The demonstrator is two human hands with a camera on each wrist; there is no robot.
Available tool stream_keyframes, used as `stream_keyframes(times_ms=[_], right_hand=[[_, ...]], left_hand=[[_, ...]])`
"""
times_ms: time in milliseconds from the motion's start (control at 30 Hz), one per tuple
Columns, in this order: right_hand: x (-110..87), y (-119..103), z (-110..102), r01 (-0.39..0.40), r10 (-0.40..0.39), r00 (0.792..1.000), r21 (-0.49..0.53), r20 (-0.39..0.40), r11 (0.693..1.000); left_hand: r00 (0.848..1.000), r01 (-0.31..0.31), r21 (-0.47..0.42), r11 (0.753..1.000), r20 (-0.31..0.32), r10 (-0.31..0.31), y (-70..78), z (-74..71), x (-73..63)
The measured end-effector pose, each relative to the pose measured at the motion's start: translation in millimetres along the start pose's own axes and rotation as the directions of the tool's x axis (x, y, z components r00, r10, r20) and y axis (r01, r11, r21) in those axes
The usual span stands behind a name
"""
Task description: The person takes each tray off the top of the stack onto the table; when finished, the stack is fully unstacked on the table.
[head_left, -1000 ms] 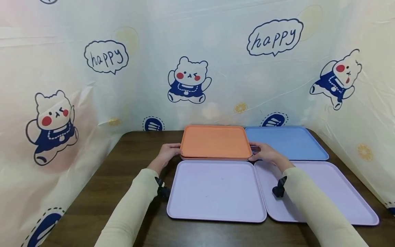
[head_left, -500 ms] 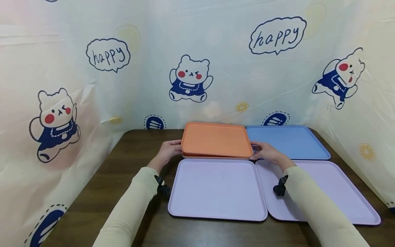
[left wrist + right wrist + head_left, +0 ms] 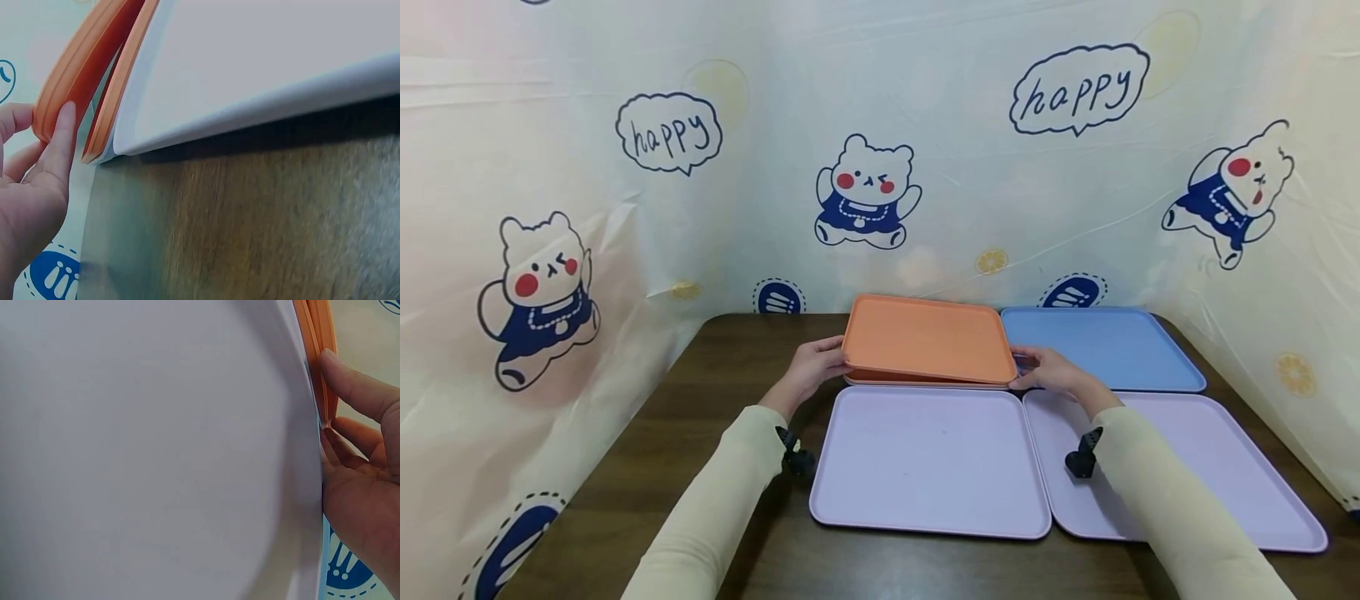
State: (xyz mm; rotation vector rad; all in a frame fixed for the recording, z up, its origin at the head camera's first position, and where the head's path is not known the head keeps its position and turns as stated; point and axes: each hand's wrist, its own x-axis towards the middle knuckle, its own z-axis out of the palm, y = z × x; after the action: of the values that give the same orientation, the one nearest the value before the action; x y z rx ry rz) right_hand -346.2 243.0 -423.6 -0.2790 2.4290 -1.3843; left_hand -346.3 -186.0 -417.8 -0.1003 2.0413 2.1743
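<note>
An orange tray [image 3: 929, 337] lies tilted over a second orange tray [image 3: 868, 380], its left end raised off it. My left hand [image 3: 814, 364] grips the raised left edge. In the left wrist view, the thumb and fingers pinch the upper orange tray [image 3: 78, 69], and a gap separates it from the lower orange tray [image 3: 119, 87]. My right hand [image 3: 1051, 370] holds the upper tray's right front corner. The right wrist view has the thumb [image 3: 350, 381] on the orange edge and the fingers at its corner, where both rims lie close together.
Two lavender trays stand side by side in front, the left one [image 3: 928, 462] and the right one [image 3: 1187, 467], under my right forearm. A blue tray [image 3: 1105, 346] lies at the back right. A printed curtain [image 3: 955, 208] hangs behind the wooden table [image 3: 700, 400].
The left end of the upper orange tray has risen off the lower one, lifted by my left hand. My right hand has stayed at the right corner.
</note>
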Motion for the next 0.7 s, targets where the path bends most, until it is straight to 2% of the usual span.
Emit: stream_keyframes(times_ms=[100, 333, 700], right_hand=[[0.1, 1.2, -0.7, -0.013, 0.013, 1.000, 0.014, 0.000, 1.000], [2.0, 7.2, -3.0, -0.008, 0.008, 1.000, 0.025, 0.008, 1.000], [1.0, 4.3, -1.1, -0.008, 0.008, 1.000, 0.008, -0.005, 1.000]], left_hand=[[1.000, 0.005, -0.040, 0.999, 0.010, -0.005, 0.0, 1.0, 0.0], [0.999, 0.032, -0.146, 0.989, -0.025, -0.036, 1.9, 5.6, -0.3], [0.996, -0.004, -0.253, 0.968, -0.083, -0.017, 9.2, 2.5, -11.8]])
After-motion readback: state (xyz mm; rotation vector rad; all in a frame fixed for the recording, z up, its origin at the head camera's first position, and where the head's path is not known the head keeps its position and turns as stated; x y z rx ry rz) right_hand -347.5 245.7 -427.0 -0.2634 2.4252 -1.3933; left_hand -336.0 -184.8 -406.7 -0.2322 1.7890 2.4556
